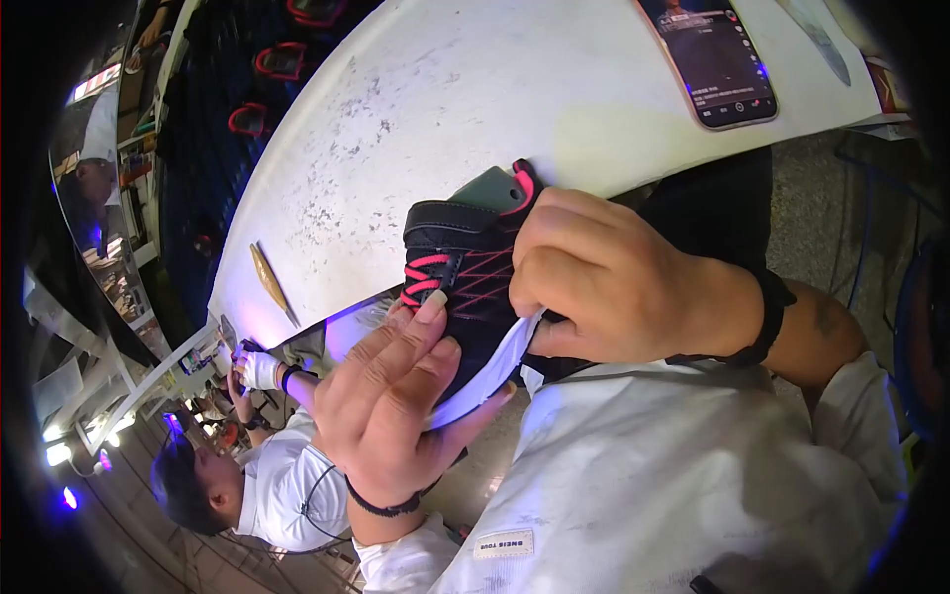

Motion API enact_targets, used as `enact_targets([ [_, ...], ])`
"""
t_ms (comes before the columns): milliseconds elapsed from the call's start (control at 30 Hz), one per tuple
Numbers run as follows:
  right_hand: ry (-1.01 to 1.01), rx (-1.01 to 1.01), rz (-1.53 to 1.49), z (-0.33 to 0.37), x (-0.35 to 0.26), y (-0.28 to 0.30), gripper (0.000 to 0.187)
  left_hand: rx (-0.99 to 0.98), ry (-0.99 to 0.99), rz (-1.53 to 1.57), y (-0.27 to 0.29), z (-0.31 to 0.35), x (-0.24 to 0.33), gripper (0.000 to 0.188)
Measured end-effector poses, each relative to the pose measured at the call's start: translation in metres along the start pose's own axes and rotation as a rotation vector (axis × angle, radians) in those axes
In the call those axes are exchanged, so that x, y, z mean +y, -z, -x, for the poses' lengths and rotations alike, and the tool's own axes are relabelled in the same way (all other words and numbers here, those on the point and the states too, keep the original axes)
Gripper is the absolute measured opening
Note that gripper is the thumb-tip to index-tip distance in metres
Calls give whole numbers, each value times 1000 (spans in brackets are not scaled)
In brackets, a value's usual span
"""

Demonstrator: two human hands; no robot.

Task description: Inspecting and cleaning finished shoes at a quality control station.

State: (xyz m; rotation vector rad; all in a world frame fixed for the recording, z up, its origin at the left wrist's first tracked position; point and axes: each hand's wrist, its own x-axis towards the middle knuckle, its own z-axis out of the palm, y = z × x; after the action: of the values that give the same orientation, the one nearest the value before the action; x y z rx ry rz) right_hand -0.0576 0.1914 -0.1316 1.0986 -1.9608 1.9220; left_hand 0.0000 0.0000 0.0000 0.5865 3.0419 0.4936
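Note:
A black shoe (465,247) with pink-red laces and stitching lies tilted between my hands, just off the table's near edge. A dark grey-green last (490,188) with a small hole shows in its collar opening. Along its near edge runs a thin white strip (495,368). My left hand (396,396) is closed on the shoe's toe end, fingers on the upper and thumb underneath, by the strip. With bent fingers, my right hand (614,282) pinches the edge near the heel, where the strip ends. Both palms hide part of the shoe.
The white table (396,109) has dark scuffs. On it lie a phone (717,64) with its screen lit, a metal blade (821,45) and a wooden-handled pointed tool (267,282). Black-and-pink shoes (282,61) stand beyond the far edge. A co-worker's gloved hand (262,368) is at left.

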Motion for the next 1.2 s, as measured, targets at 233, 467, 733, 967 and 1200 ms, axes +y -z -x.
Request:
enact_targets([
  [233,-169,-256,96,-26,-8,2,34,44,-195,192,-6,5,-55,56],
  [467,-121,-291,278,-31,-16,-42,31,-305,547,754,-27,25,-95,86],
  [733,-511,181,-605,-86,-62,46,54,347,244,1220,-56,-8,-46,127],
  [967,-353,11,-484,-102,-33,22,62,200,106,460,1,-59,-35,86],
  [1200,-135,-266,-121,-122,-39,15,62,195,235,531,4,-43,-43,64],
])
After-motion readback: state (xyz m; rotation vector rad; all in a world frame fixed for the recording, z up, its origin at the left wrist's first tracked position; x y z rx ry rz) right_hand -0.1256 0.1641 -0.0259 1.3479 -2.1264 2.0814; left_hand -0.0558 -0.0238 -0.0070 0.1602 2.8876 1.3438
